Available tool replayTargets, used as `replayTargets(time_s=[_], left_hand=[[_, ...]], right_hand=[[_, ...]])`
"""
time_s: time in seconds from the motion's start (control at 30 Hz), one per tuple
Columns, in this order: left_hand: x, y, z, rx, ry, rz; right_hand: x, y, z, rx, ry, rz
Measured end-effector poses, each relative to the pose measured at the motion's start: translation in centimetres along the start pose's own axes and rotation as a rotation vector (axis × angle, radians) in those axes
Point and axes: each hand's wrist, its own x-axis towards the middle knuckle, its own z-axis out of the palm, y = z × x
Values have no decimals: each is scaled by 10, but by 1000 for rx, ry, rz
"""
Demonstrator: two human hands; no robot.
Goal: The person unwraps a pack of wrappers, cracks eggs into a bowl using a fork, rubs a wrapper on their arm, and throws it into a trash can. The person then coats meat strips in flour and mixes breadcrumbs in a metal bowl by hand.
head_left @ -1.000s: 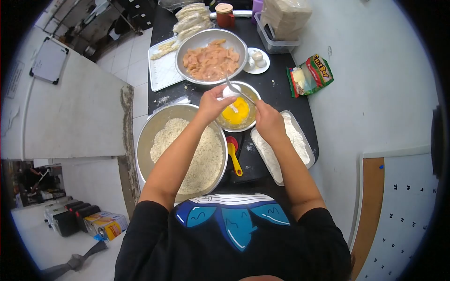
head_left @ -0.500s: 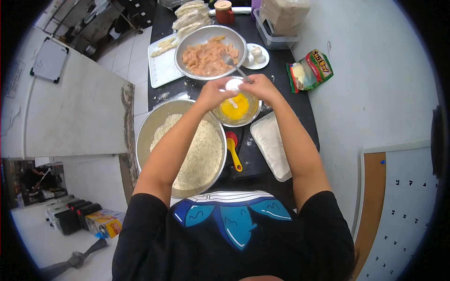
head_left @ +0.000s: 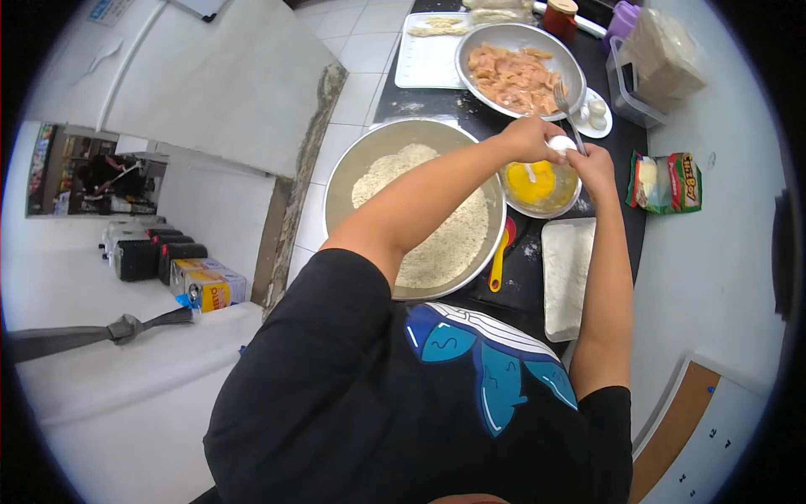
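Over a small metal bowl (head_left: 568, 199) with yellow egg (head_left: 531, 181) in it, my left hand (head_left: 532, 139) is closed on a white egg (head_left: 561, 144). My right hand (head_left: 594, 168) grips a fork (head_left: 571, 122), tines pointing up and away, and its fingertips are at the egg too. A large bowl of pale, speckled flour (head_left: 445, 244) lies below my left forearm. Beyond my hands is a metal bowl of raw meat pieces (head_left: 514, 76). A tray of white flour (head_left: 567, 273) sits beside my right forearm.
Yellow and red measuring spoons (head_left: 499, 262) lie between the large bowl and flour tray. A plate with eggs (head_left: 596, 118), a plastic bin (head_left: 634, 97) and a green packet (head_left: 667, 182) stand to the right. A white tray (head_left: 430, 59) is at the back.
The view has swung, shifting the worktop rightward. My right hand has come in from the bowl's right side to meet the egg in my left hand; the fork stays in my right hand.
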Motion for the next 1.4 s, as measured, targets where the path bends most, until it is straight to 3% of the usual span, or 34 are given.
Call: replayTargets(time_s=[0.1,0.2,0.37,0.6,0.97,1.1,1.27,1.4], left_hand=[[4,-8,1,41,37,6],[7,-12,1,-19,92,-115],[7,-11,-5,-51,-22,-214],[7,-1,-7,130,32,-193],[11,-15,-5,131,-3,-187],[9,-17,-15,45,-54,-255],[2,-8,-24,48,-104,-106],[-2,1,-26,121,-100,-32]], right_hand=[[3,5,5,100,28,38],[3,8,6,80,58,32],[-1,8,15,68,98,-2],[-13,-5,21,51,137,-24],[-13,6,26,41,140,-64],[-15,12,25,95,173,-159],[-17,17,17,140,211,-350],[-20,9,3,-21,218,-444]])
